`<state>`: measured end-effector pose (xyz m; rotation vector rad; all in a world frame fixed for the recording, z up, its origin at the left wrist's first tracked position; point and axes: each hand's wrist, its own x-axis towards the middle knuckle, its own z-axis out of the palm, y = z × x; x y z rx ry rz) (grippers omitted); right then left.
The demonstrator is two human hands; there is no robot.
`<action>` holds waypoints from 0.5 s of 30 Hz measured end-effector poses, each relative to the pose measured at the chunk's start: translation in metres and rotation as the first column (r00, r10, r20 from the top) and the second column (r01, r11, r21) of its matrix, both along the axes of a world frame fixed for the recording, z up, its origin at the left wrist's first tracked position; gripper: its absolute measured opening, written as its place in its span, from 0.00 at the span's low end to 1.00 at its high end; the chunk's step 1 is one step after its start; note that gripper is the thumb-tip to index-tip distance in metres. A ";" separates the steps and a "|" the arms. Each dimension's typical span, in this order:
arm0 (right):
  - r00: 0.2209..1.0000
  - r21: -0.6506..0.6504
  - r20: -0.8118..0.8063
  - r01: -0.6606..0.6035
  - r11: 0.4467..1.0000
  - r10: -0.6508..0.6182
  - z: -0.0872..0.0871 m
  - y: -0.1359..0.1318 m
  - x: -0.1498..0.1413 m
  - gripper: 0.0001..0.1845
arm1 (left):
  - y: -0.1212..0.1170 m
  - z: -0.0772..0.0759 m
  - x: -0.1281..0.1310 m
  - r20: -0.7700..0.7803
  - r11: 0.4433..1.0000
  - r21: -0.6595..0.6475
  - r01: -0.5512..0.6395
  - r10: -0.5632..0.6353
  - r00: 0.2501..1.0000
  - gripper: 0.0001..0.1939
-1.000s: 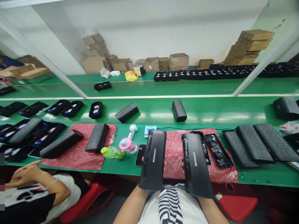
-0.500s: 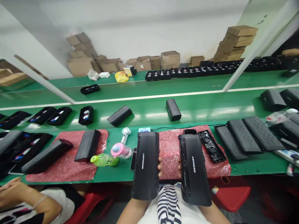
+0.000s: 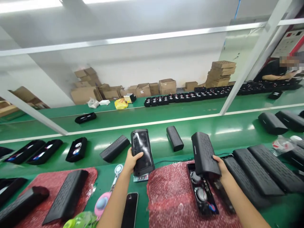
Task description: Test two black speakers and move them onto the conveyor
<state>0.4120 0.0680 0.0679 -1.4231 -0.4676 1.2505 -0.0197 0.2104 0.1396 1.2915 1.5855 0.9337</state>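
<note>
Above green bench [image 3: 213,126], hands outstretched, gripping black speakers [image 3: 205,155]

Green conveyor belt [image 3: 213,126] across the middle, lone black speaker [image 3: 175,147] lying on it, another [image 3: 114,152] to its left. Red bubble wrap [image 3: 171,196] on near bench, open chassis with two drivers [image 3: 201,193] on it. Phone [image 3: 130,209] face up beside pink handheld fan [image 3: 102,202]. Cardboard boxes [image 3: 222,73] stacked by far wall. Yellow bag [image 3: 121,103] near them.
</note>
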 end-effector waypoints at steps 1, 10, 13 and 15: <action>1.000 0.054 -0.011 -0.023 0.998 0.023 0.006 0.028 0.013 0.34 | 0.025 0.006 0.011 -0.151 0.999 0.037 -0.005 0.011 0.989 0.47; 0.950 0.003 0.279 -0.145 0.989 0.139 -0.038 0.231 0.062 0.40 | 0.185 -0.074 0.075 -0.920 0.999 0.051 0.018 0.039 0.391 0.50; 0.969 -0.003 0.205 -0.142 0.990 0.140 -0.072 0.256 0.077 0.41 | 0.204 -0.111 0.087 -0.963 0.999 0.045 0.009 0.041 0.268 0.49; 0.961 -0.020 0.233 -0.148 0.989 0.149 -0.089 0.260 0.090 0.45 | 0.204 -0.129 0.095 -0.978 1.000 0.015 0.024 0.010 0.207 0.51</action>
